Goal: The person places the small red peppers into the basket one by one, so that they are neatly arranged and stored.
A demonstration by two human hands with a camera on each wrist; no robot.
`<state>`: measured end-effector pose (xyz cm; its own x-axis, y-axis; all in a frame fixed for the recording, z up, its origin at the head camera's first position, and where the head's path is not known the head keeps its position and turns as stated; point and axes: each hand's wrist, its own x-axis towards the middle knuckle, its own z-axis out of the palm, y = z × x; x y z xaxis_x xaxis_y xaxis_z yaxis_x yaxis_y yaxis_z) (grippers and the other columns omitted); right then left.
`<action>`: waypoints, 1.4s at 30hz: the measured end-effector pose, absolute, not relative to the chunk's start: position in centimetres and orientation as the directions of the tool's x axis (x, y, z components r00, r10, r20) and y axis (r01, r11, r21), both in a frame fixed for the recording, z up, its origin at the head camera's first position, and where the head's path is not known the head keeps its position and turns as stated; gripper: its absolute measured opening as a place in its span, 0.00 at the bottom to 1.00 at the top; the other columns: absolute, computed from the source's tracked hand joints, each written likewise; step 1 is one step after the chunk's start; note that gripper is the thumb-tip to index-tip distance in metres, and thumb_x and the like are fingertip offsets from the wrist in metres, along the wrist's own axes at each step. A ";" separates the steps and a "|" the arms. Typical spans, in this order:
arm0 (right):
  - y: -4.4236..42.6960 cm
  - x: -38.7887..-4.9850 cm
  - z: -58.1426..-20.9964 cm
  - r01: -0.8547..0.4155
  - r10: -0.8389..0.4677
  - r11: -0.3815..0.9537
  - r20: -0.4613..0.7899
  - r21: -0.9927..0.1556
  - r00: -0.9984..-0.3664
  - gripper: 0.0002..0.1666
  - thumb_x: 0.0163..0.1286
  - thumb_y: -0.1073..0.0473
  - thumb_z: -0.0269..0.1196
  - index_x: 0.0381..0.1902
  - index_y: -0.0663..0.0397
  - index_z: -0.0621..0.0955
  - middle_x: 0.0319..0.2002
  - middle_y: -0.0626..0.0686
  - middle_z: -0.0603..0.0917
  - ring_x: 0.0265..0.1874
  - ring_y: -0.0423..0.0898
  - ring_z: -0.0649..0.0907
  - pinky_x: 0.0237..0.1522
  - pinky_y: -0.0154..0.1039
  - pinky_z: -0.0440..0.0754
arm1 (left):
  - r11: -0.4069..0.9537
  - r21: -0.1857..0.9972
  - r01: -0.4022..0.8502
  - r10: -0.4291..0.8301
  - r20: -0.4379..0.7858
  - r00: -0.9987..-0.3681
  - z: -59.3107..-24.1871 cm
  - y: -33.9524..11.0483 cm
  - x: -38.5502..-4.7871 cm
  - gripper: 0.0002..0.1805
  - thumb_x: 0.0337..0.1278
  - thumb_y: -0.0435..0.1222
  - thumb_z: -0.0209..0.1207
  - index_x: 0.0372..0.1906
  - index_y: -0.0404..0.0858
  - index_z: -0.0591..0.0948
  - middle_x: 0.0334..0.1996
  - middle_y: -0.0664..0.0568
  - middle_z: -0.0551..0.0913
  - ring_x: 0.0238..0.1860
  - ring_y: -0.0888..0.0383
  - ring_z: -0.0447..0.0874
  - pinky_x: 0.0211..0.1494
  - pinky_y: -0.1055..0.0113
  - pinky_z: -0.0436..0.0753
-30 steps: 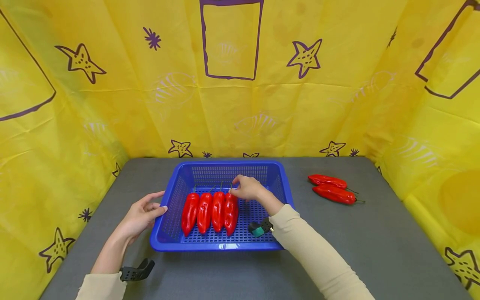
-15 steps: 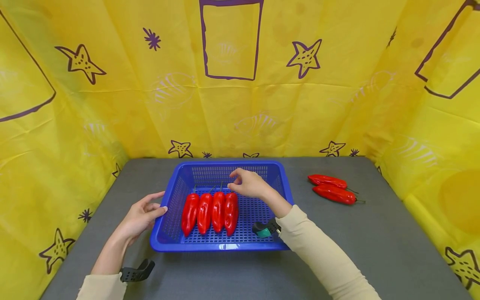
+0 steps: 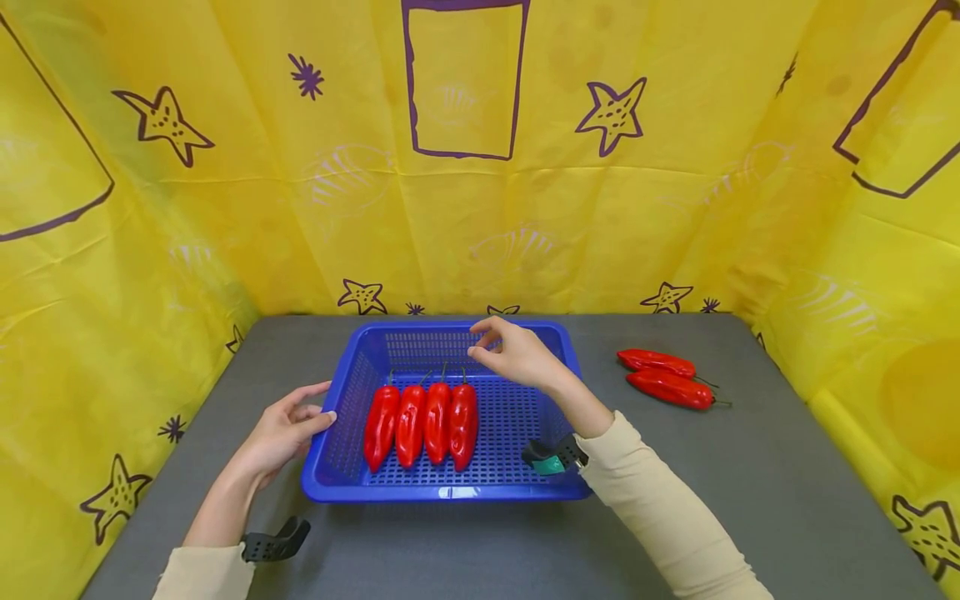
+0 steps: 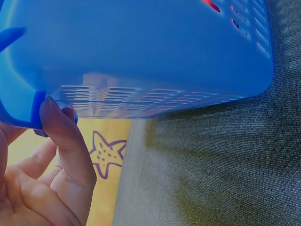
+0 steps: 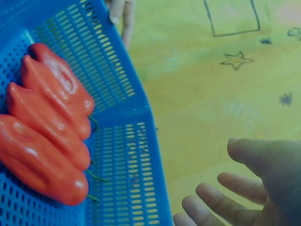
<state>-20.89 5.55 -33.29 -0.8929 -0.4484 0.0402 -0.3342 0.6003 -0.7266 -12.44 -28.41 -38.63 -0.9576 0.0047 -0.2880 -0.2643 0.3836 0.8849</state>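
Observation:
Several red chili peppers (image 3: pixel 425 425) lie side by side in the left part of a blue plastic basket (image 3: pixel 450 492), stems toward the far wall. My left hand (image 3: pixel 279 435) holds the basket's left rim; in the left wrist view its thumb and fingers pinch the rim (image 4: pixel 38 110). Over the far right part of the basket hovers my right hand (image 3: pixel 517 354), fingers bent loosely and holding nothing. In the right wrist view that hand (image 5: pixel 240 193) appears with thumb and fingers apart, away from the peppers (image 5: pixel 47 155).
Two more red chili peppers (image 3: pixel 667 388) lie together on the grey table (image 3: pixel 675 475), right of the basket. Yellow patterned cloth (image 3: pixel 555 208) encloses the table at the back and both sides.
My right hand has let go of the rightmost pepper's stem in the basket and moved up and to the right. The left hand stays on the rim.

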 end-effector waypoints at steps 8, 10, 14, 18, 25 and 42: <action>7.6 -20.7 -32.6 -0.288 -0.395 0.566 0.053 -0.773 -0.917 0.22 0.65 0.50 0.58 0.56 0.46 0.73 0.43 0.49 0.81 0.38 0.45 0.81 0.32 0.38 0.77 | 0.386 0.883 -0.267 0.005 -0.292 -0.956 -38.6 -28.4 -12.6 0.38 0.57 0.45 0.59 0.69 0.41 0.57 0.42 0.41 0.79 0.37 0.52 0.82 0.44 0.56 0.82; 8.1 -20.7 -32.5 -0.277 -0.374 0.564 0.059 -0.778 -0.926 0.21 0.65 0.50 0.58 0.55 0.45 0.73 0.43 0.48 0.81 0.39 0.45 0.82 0.34 0.39 0.78 | 0.384 0.884 -0.267 0.006 -0.292 -0.956 -38.6 -28.4 -12.6 0.38 0.57 0.45 0.59 0.69 0.41 0.57 0.42 0.41 0.79 0.37 0.52 0.83 0.43 0.56 0.82; 9.2 -20.5 -32.4 -0.266 -0.340 0.562 0.075 -0.783 -0.937 0.20 0.64 0.50 0.59 0.54 0.44 0.74 0.43 0.49 0.81 0.42 0.47 0.82 0.38 0.41 0.79 | 0.381 0.885 -0.268 0.006 -0.292 -0.956 -38.6 -28.4 -12.6 0.38 0.57 0.44 0.59 0.69 0.41 0.57 0.42 0.41 0.79 0.37 0.52 0.83 0.42 0.57 0.82; 10.4 -20.4 -32.4 -0.265 -0.313 0.555 0.097 -0.788 -0.945 0.21 0.65 0.51 0.59 0.55 0.46 0.73 0.45 0.50 0.81 0.42 0.49 0.82 0.39 0.42 0.79 | 0.384 0.884 -0.265 0.007 -0.290 -0.957 -38.6 -28.4 -12.6 0.38 0.57 0.44 0.59 0.69 0.41 0.57 0.42 0.41 0.79 0.37 0.52 0.83 0.43 0.56 0.82; 12.7 -20.2 -32.5 -0.242 -0.254 0.500 0.126 -0.831 -0.959 0.23 0.66 0.52 0.59 0.57 0.50 0.72 0.48 0.55 0.79 0.45 0.53 0.81 0.39 0.43 0.82 | 0.376 0.889 -0.262 0.010 -0.287 -0.958 -38.7 -28.5 -12.5 0.37 0.57 0.44 0.59 0.69 0.41 0.57 0.41 0.41 0.79 0.37 0.52 0.83 0.42 0.57 0.83; 17.4 -19.4 -34.3 -0.199 -0.075 0.395 0.184 -0.897 -0.980 0.26 0.67 0.55 0.57 0.61 0.56 0.68 0.54 0.61 0.74 0.48 0.55 0.78 0.44 0.36 0.81 | 0.394 0.880 -0.266 -0.003 -0.288 -0.958 -38.6 -28.5 -12.5 0.37 0.57 0.45 0.59 0.69 0.42 0.58 0.41 0.42 0.79 0.37 0.53 0.82 0.43 0.56 0.82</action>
